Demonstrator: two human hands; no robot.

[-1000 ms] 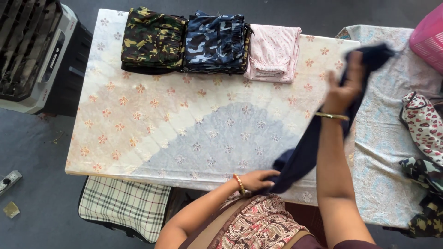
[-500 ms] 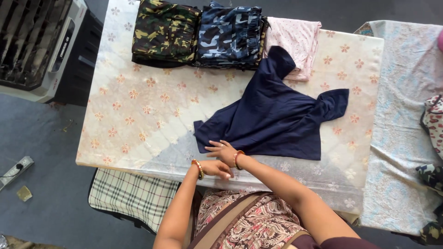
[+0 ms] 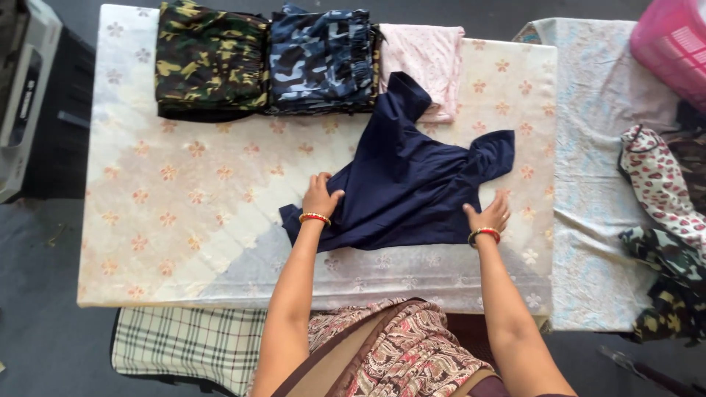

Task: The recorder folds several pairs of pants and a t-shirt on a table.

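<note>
- Navy shirt spread on bench, right of centre, one sleeve reaching up toward the pink pile, other sleeve bunched at right.
- Left hand flat on shirt's left edge, near the lower left corner; fingers spread, palm down, nothing pinched.
- Right hand flat at shirt's right lower edge, just under the bunched sleeve; fingers loosely spread, pressing, not clamping cloth.
- Grip state both sides: splayed and resting on fabric, no fold of cloth caught between fingers as far as visible.
- Red-gold bangles on both wrists, clear of the cloth.
- Step in hand, by the look of it: flattening shirt before folding.
- To do well: sweep palms outward from middle, light even pressure, so wrinkles run off the edges instead of piling up.
- Worth straightening the right sleeve first; knotted-looking there, will leave a lump in any fold.
- Lower hem near left hand curled under; pull flat before moving on.
- Top sleeve overlapping the pink pile; keep from dragging that pile when tugging.
- Back row along far edge: green camo stack, blue camo stack, pink pile, all touching side by side.
- Off to right: second cloth-covered surface, spotted garment, pink basket at corner.
- Checked cloth hanging below bench front edge.
</note>
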